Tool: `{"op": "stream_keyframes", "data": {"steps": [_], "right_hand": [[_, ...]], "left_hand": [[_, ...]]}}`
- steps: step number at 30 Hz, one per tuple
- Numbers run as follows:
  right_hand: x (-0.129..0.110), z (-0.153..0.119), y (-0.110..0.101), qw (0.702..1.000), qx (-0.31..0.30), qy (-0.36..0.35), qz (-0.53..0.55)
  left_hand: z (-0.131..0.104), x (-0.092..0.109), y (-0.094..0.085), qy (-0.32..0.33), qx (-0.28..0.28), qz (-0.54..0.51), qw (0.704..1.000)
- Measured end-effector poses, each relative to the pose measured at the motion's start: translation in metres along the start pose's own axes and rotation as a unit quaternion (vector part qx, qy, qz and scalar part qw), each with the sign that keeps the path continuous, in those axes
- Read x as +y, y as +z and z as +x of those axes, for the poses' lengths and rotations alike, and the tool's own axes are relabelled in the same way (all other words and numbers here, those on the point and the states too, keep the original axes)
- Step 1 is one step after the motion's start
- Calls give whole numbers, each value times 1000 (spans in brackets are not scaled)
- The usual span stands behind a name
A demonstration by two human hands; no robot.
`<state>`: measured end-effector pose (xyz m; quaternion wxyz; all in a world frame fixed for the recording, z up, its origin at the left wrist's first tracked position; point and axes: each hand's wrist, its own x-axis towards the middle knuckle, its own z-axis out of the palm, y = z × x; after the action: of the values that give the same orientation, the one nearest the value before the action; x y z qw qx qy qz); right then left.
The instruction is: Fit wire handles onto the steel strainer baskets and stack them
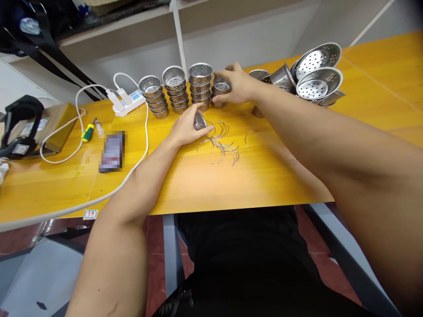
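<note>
Three tall stacks of perforated metal cups stand in a row: a left stack (151,90), a middle stack (174,81) and a right stack (201,77). My right hand (235,83) grips the rim of a shorter cup stack (220,89) beside them. On the table in front, my left hand (190,127) is closed around a small metal cup (200,122) tipped on its side. Curved metal wires (223,144) lie in a loose pile by my left fingertips, and a single curved wire (247,137) lies to their right.
More cups (282,77) and large perforated bowls (313,88) are heaped at the back right. Leftward are a power strip (130,103) with a white cable (147,132), a phone (113,152), a green-yellow tool (87,133) and a cardboard box (59,132). The table's front edge (231,208) is near me.
</note>
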<state>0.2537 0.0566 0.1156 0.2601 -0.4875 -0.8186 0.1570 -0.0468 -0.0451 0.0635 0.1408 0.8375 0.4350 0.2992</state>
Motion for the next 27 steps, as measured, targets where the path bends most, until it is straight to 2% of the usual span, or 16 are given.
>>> {"op": "stream_keyframes", "data": {"steps": [2, 5, 7, 11, 14, 16, 19, 20, 21, 24, 27], "right_hand": [[10, 1, 10, 1000, -5, -18, -3], [30, 6, 23, 997, 22, -59, 41], [37, 9, 28, 996, 25, -62, 56], [28, 9, 27, 1000, -17, -4, -13], [14, 1, 18, 999, -19, 0, -36], [3, -11, 8, 999, 33, -20, -18], [-19, -43, -5, 985, 151, -80, 39], [-28, -56, -6, 981, 158, -99, 50], [-36, -69, -6, 982, 135, -121, 50], [-59, -105, 6, 983, -5, -178, 42], [-71, -124, 28, 986, -40, -162, 16]], "left_hand": [[0, 0, 0, 1, -2, 3, 1000], [0, -1, 0, 1, -2, 4, 1000], [0, -1, 0, 3, -1, 4, 1000], [1, -3, 2, 3, 1, -5, 1000], [3, -8, 4, 12, 13, -30, 999], [6, -11, 5, 20, 18, -43, 999], [8, -13, 5, 24, 12, -44, 999], [8, -14, 5, 24, 12, -42, 999], [8, -14, 5, 24, 14, -41, 999], [7, -16, 9, 28, 13, -48, 998], [7, -20, 15, 45, 5, -54, 997]]}}
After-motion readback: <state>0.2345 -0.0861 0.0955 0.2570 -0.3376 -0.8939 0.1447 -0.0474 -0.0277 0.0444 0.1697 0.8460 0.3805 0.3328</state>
